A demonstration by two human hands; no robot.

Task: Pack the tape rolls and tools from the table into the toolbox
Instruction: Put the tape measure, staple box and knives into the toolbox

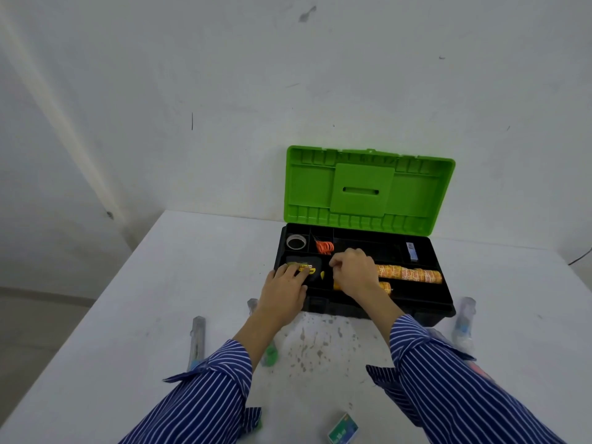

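Under left grip (285,285): fingers flat, pressing black/yellow tool (304,267) into toolbox (445,302) tray. Right grip (352,270) curled, contents unclear. Seat tool flat w/ even pressure.

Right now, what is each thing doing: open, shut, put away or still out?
Toolbox lid: open, standing up.
Orange tape rolls: lying in the toolbox tray.
Orange scissors: in a back compartment.
Left hand: resting on a black and yellow tool.
Right hand: fingers curled over the tray.
Green box: still on the table.
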